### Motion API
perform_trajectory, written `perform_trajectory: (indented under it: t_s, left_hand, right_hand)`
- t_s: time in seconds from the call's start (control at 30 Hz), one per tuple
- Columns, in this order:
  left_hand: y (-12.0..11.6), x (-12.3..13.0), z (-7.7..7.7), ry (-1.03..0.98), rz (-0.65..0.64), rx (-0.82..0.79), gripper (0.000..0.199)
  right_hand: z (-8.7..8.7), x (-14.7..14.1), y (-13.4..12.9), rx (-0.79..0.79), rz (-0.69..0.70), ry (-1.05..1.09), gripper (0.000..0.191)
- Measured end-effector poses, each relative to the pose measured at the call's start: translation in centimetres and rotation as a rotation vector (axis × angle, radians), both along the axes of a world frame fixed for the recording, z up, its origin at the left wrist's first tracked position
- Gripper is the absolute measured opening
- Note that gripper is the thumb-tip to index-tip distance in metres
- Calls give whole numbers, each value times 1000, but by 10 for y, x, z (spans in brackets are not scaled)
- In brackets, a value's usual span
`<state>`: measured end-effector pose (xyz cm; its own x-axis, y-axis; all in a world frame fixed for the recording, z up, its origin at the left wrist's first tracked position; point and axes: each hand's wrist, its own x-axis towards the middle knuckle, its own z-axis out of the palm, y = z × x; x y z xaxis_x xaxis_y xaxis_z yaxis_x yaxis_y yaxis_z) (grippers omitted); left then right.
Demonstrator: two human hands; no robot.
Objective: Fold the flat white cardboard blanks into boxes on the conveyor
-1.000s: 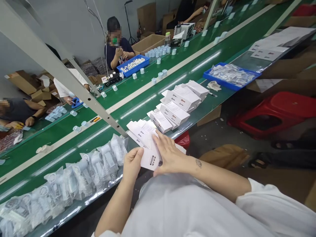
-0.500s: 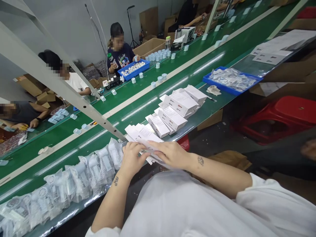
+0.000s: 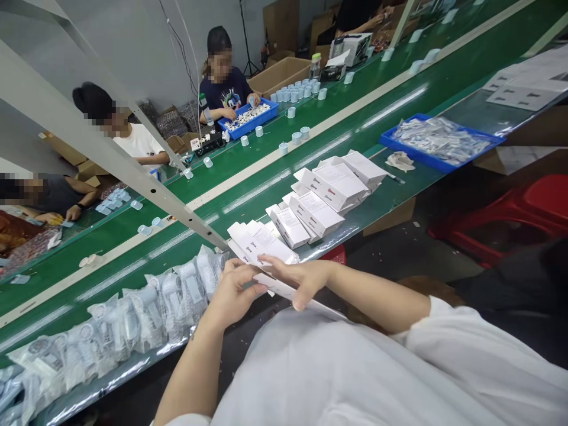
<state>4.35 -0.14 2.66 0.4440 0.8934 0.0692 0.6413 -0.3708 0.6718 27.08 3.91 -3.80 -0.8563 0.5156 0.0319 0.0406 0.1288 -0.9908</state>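
Thing: a flat white paperboard carton blank (image 3: 293, 288), smooth and thin, held in both hands.
Shape: a long, narrow, folded-flat strip with straight edges.
Long axis: runs across the body, from the left hand down to the lower right, its far end tilted down past the right hand and jutting out over the person's white shirt (image 3: 337, 367).
Left hand (image 3: 233, 293): fingers curled together around the upper end of the blank.
Right hand (image 3: 304, 284): fingers lie together across the top, with the thumb bent below, pinching the blank's middle.
Place: above the edge of the green tabletop (image 3: 248, 198), clear of the belt surface.
Nearby: a row of crinkly clear plastic bags (image 3: 177, 290) lies just left of the left hand; ahead are loose flattened cartons (image 3: 261, 239) and stacked white boxes (image 3: 331, 189). A blue plastic tray (image 3: 439, 142) holds silvery sachets further along.
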Motion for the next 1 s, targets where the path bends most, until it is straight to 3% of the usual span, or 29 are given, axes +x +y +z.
perform_trajectory:
  t_s: [0.07,0.13,0.2,0.23,0.33,0.47,0.53,0.63,0.77,0.83,0.9,1.0]
  left_hand:
    - [-7,-6,14,60,-84,16,18]
    - [-11,-20,28,124,-139,22,16]
    - [-12,-38,35,86,-97,18,13]
    - [-12,-46,34,-12,-19,23,21]
    - [-10,-50,13,-479,234,-31,54]
    - [-10,-13,-29,-908,218,-397,73]
    - [-13,5,-42,-1002,288,-477,71]
    - [-16,13,-46,-1065,471,-366,63]
    - [-17,12,-39,-1074,642,-212,57]
    - [-18,17,-36,-1067,684,-240,58]
    - [-19,22,-34,-1059,697,-268,60]
    - [-21,23,-30,-1040,665,-257,59]
  right_hand:
    - [0,-5,10,-97,147,-7,133]
    - [3,-8,15,-140,142,27,132]
    - [10,-8,19,-122,76,50,120]
    - [15,-7,21,-92,50,51,114]
    - [26,-5,30,-12,63,72,100]
    - [31,-12,42,18,229,108,98]
    - [31,-16,44,102,247,89,103]
    - [35,-18,36,302,90,134,113]
    - [47,-17,5,784,-160,80,87]
    - [52,-18,-10,959,-235,4,91]
    - [53,-19,-17,1030,-300,-61,93]
    - [55,-18,-13,1088,-326,-114,76]
